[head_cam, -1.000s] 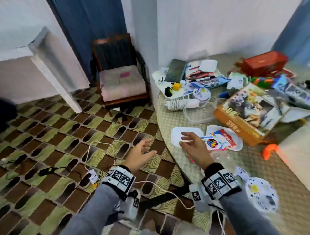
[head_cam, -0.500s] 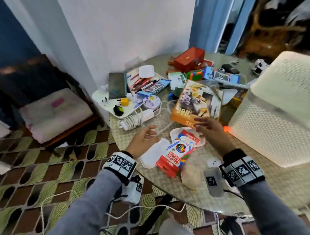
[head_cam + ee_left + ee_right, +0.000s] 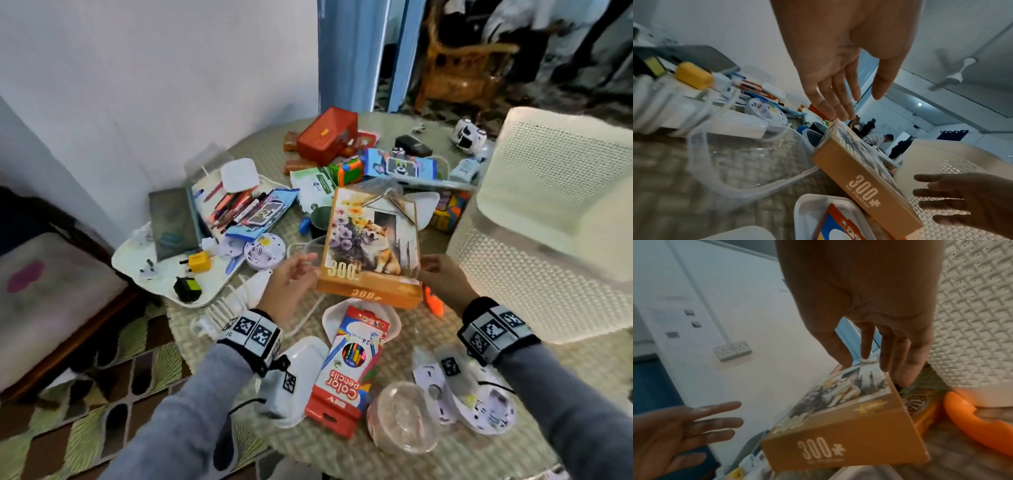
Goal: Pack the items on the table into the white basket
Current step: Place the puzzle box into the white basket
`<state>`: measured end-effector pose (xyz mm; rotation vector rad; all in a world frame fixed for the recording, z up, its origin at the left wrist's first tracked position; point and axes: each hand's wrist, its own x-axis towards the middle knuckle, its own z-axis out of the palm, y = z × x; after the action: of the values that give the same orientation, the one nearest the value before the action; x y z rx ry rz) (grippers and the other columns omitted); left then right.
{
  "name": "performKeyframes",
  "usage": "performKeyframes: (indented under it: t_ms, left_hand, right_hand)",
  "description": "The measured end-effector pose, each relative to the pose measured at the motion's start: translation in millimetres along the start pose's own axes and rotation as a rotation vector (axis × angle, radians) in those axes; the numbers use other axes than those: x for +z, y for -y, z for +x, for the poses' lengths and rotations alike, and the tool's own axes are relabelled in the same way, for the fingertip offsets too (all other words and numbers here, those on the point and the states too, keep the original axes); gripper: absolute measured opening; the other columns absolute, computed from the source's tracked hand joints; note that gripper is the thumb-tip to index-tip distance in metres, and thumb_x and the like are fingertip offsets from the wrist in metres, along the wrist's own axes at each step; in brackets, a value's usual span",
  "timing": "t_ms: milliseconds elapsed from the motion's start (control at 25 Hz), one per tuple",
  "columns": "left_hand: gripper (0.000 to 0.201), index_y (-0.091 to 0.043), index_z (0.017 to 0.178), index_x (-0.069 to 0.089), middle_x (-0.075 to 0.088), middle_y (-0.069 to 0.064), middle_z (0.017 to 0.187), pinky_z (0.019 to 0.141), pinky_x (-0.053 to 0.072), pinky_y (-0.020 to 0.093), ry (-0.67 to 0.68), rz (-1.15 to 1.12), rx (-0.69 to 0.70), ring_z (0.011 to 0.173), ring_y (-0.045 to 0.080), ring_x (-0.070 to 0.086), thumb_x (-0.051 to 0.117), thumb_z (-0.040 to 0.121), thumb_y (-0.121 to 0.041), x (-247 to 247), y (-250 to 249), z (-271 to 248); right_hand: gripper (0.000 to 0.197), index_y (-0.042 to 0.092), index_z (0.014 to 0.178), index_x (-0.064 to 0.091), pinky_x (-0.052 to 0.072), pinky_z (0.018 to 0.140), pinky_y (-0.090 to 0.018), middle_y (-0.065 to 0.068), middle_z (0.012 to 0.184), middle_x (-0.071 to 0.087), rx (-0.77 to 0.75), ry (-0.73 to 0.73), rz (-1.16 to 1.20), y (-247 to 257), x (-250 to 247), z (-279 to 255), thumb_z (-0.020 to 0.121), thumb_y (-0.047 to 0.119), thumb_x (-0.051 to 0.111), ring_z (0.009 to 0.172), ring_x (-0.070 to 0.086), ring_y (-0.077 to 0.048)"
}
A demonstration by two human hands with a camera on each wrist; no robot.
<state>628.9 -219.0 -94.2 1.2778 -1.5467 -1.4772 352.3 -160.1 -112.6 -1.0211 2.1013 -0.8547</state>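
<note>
The step in hand looks like getting a two-handed hold on the puzzle box [image 3: 371, 245], which sits tilted in the middle of the round table [image 3: 383, 455], its near end propped over a white tray and the pack of colour pencils [image 3: 347, 371], with the white basket [image 3: 548, 219] standing just to its right. The left hand [image 3: 291, 287] is at the box's left edge with fingers straight and spread; in the left wrist view the fingertips [image 3: 835, 113] only touch the upper corner and nothing is closed round the box. The right hand [image 3: 442, 279] is at the right edge, thumb over the picture face and fingers reaching down the side between box and basket, loosely bent but not yet clamped. To do this well, I judge that both hands should close on the long edges at about the same height, thumbs on top and fingers beneath, before any lift, since the glossy wrap may slip under a fingertip grip. The clear plastic tub [image 3: 305, 248] touching the left edge and the white cable [image 3: 308, 313] near it could be dragged along, so lift straight up first, then swing right over the basket rim and lower the box in flat or on its edge
</note>
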Motion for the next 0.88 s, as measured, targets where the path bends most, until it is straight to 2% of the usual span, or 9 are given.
performKeyframes:
  t_ms: [80, 200, 240, 360, 440, 520, 640, 760, 880]
  left_hand:
    - [0.034, -0.017, 0.123, 0.055, 0.060, 0.000, 0.108, 0.070, 0.046, 0.010, 0.063, 0.030, -0.055, 0.098, 0.010, 0.056, 0.062, 0.090, -0.013, 2.8, 6.5, 31.0]
    - [0.047, -0.019, 0.132, 0.044, 0.056, -0.004, 0.114, 0.068, 0.048, 0.010, 0.160, 0.068, -0.129, 0.099, 0.008, 0.055, 0.064, 0.089, -0.015, 10.5, 10.9, 66.8]
    - [0.054, -0.019, 0.137, 0.040, 0.054, -0.004, 0.117, 0.074, 0.048, 0.012, 0.190, 0.092, -0.141, 0.102, 0.010, 0.054, 0.065, 0.089, -0.017, 12.5, 14.5, 78.0]
    - [0.075, -0.023, 0.144, 0.032, 0.048, -0.005, 0.133, 0.099, 0.044, 0.032, 0.269, 0.182, -0.171, 0.117, 0.016, 0.050, 0.072, 0.082, -0.033, 15.2, 30.3, 106.6]
    - [0.094, -0.028, 0.144, 0.031, 0.043, -0.002, 0.143, 0.106, 0.042, 0.045, 0.300, 0.207, -0.193, 0.125, 0.021, 0.048, 0.077, 0.067, -0.055, 14.3, 37.1, 116.7]
    - [0.102, -0.026, 0.145, 0.030, 0.044, -0.001, 0.143, 0.104, 0.044, 0.045, 0.313, 0.172, -0.206, 0.125, 0.022, 0.049, 0.079, 0.061, -0.059, 14.5, 38.6, 120.2]
    - [0.095, -0.021, 0.144, 0.030, 0.051, 0.002, 0.132, 0.096, 0.049, 0.037, 0.319, 0.095, -0.219, 0.117, 0.022, 0.055, 0.080, 0.067, -0.044, 10.1, 39.0, 128.2]
    - [0.115, -0.021, 0.141, 0.036, 0.057, 0.004, 0.130, 0.098, 0.049, 0.044, 0.339, 0.028, -0.236, 0.113, 0.022, 0.059, 0.086, 0.045, -0.059, -1.4, 32.6, 130.2]
    - [0.108, -0.020, 0.140, 0.037, 0.061, 0.005, 0.124, 0.093, 0.053, 0.045, 0.369, -0.061, -0.228, 0.107, 0.022, 0.064, 0.088, 0.048, -0.048, -16.6, 29.0, 122.4]
  right_hand:
    - [0.024, 0.003, 0.103, 0.062, 0.048, 0.076, -0.042, -0.016, 0.097, 0.067, 0.050, -0.054, -0.011, -0.6, 5.3, 9.9, 0.083, 0.015, 0.064, 0.091, 0.061, -0.035]
    - [0.041, 0.004, 0.121, 0.052, 0.041, 0.078, -0.033, -0.012, 0.108, 0.059, 0.197, -0.090, 0.041, 1.1, 13.7, 19.4, 0.084, 0.014, 0.064, 0.098, 0.054, -0.028]
    - [0.047, 0.006, 0.127, 0.048, 0.041, 0.081, -0.032, -0.012, 0.114, 0.059, 0.233, -0.085, 0.064, -0.7, 18.4, 23.9, 0.084, 0.017, 0.066, 0.103, 0.054, -0.029]
    - [0.049, 0.007, 0.132, 0.047, 0.044, 0.097, -0.039, -0.015, 0.125, 0.058, 0.293, -0.093, 0.140, -0.9, 31.7, 34.8, 0.087, 0.020, 0.063, 0.112, 0.054, -0.031]
    - [0.044, 0.008, 0.129, 0.049, 0.044, 0.097, -0.037, -0.014, 0.122, 0.059, 0.323, -0.093, 0.214, 1.0, 38.1, 37.9, 0.089, 0.020, 0.062, 0.106, 0.055, -0.027]
    - [0.045, 0.006, 0.131, 0.044, 0.042, 0.088, -0.030, -0.009, 0.114, 0.057, 0.341, -0.094, 0.266, 4.2, 42.5, 36.1, 0.091, 0.020, 0.061, 0.100, 0.053, -0.022]
    - [0.053, 0.005, 0.132, 0.038, 0.041, 0.082, -0.028, -0.007, 0.116, 0.056, 0.353, -0.106, 0.331, 10.6, 45.0, 34.3, 0.090, 0.025, 0.063, 0.094, 0.054, -0.019]
    - [0.056, 0.010, 0.127, 0.035, 0.043, 0.086, -0.030, -0.004, 0.117, 0.053, 0.321, -0.168, 0.382, 20.1, 43.6, 23.8, 0.087, 0.032, 0.067, 0.096, 0.055, -0.017]
    - [0.067, 0.017, 0.125, 0.032, 0.048, 0.094, -0.038, -0.005, 0.120, 0.057, 0.273, -0.201, 0.385, 26.7, 45.2, 8.0, 0.079, 0.046, 0.072, 0.105, 0.058, -0.023]
